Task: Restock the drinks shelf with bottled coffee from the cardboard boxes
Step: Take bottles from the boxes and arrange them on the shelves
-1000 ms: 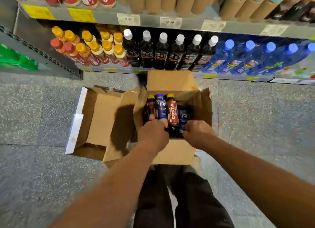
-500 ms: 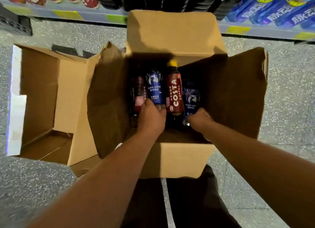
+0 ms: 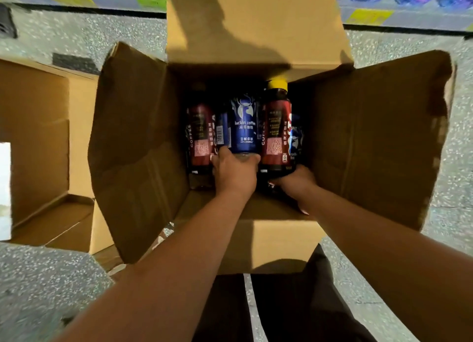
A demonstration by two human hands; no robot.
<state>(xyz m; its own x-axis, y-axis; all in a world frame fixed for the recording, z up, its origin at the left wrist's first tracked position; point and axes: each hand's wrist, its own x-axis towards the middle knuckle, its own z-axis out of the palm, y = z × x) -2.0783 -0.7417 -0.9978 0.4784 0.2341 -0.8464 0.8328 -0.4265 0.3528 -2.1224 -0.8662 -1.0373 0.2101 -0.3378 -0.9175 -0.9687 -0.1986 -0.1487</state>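
The shelf (image 3: 371, 16) is cut off at the top edge and blurred. Inside the open cardboard box (image 3: 371, 137), a second blue bottle (image 3: 297, 139) is mostly hidden behind a red one. Left hand (image 3: 234, 172): fingers curled round the base of the blue coffee bottle (image 3: 244, 126), in the box. Right hand (image 3: 294, 181): clamped on the base of the red yellow-capped bottle (image 3: 276, 132), fingertips hidden beneath it.

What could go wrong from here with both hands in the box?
The left hand grips the blue bottle only at its base end, and the right hand grips the yellow-capped red bottle likewise; either might slip or tip when lifted. The other red bottle sits tight against the blue one and may get dragged.
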